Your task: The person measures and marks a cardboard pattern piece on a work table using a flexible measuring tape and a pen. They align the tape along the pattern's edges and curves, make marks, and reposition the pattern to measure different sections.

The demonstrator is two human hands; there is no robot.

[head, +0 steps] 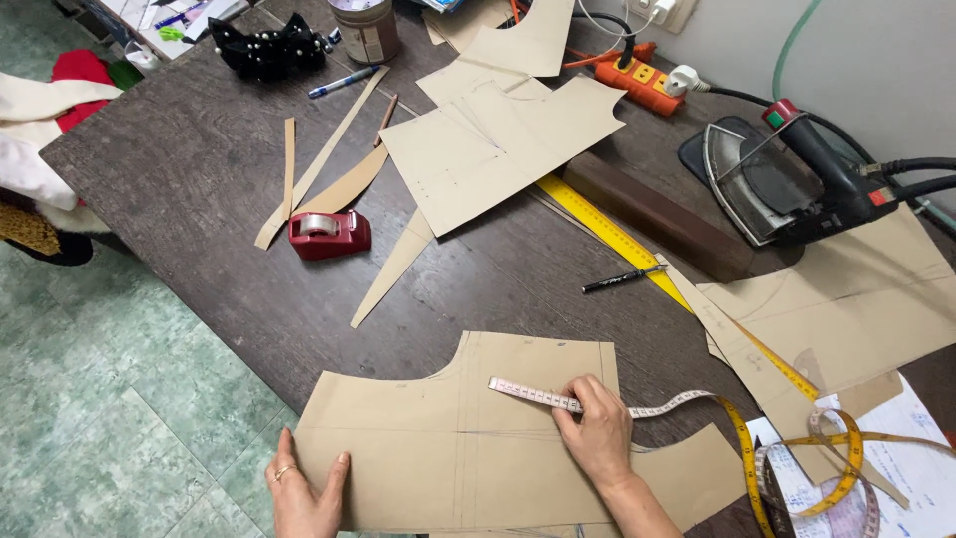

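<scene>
1. At the lower left of the frame, the left hand (304, 490) is lying flat, fingers together, weighting the pattern piece (458, 443) near its overhanging table edge (239, 354); if that pressure is easing, the card could be sliding off.
2. At lower centre, the right hand (597, 428) is pinching the tape measure (538, 397) against the card; a slack or tilted tape would be giving a false reading.
3. At the lower right, the tape's coils are running out of frame, and the pencil lines are too faint to follow.
</scene>
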